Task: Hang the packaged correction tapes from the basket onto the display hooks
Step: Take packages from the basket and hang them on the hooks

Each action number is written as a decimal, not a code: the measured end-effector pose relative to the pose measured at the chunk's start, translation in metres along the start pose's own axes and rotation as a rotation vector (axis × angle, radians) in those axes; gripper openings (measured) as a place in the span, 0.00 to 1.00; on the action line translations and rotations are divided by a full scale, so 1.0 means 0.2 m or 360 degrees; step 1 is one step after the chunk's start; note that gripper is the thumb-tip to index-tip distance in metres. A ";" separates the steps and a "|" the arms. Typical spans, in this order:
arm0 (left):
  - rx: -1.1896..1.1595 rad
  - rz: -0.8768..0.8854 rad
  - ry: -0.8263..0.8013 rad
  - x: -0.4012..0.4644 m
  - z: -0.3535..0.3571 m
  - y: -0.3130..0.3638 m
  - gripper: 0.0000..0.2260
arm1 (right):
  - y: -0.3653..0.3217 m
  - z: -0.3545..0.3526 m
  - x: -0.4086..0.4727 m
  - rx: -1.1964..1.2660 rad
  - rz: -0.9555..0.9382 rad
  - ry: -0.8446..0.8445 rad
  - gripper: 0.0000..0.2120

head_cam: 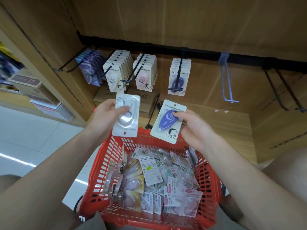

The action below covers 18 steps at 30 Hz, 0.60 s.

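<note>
Gripping one packaged tape each, both hands (106,113) hover above the basket (106,163).

Wood-grain panels (182,22) form the back wall of a shop display bay, with a matching side panel (49,52) at left. A pale tiled floor (33,143) reflects strip lighting. Cardboard boxes (41,97) are stacked low on the left
</note>
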<state>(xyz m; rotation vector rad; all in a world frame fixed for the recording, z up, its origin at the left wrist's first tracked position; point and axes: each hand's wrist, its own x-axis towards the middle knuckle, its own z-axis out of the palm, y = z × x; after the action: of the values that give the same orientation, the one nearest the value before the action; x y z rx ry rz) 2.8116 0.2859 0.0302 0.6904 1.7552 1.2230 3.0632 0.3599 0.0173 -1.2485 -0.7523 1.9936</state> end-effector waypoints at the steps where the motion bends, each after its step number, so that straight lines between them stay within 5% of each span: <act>1: -0.0062 0.0004 0.0028 0.01 -0.02 0.01 0.12 | -0.01 0.01 0.00 -0.0019 -0.0025 -0.0011 0.11; 10: -0.0199 -0.0006 0.0324 0.15 -0.18 0.07 0.09 | -0.08 0.07 0.03 -0.0070 -0.0239 0.0007 0.10; 18: -0.0047 0.0031 0.0314 0.16 -0.20 0.09 0.26 | -0.05 0.09 0.06 -0.0131 -0.0184 0.0034 0.11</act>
<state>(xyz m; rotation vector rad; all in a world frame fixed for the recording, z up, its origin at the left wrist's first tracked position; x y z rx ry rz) 2.7609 0.3001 0.0416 0.5870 1.8903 1.3668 3.0455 0.3729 0.0251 -1.2424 -0.8840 1.8702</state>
